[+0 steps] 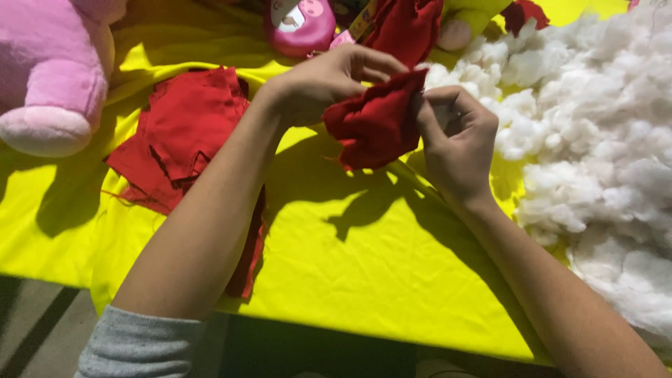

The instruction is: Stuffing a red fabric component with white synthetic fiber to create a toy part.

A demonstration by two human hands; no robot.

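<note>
Both hands pinch a crumpled red cloth piece [378, 122] held above the yellow sheet [364, 266]: the left hand [325, 80] grips its top edge, the right hand [455, 140] its right side. White stuffing [595, 140] lies heaped right of the piece, red cloth scraps [182, 133] left.

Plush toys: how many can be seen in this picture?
2 at least: a pink plush toy at the top left, and a yellow-green plush toy at the top edge, partly hidden behind red fabric.
</note>
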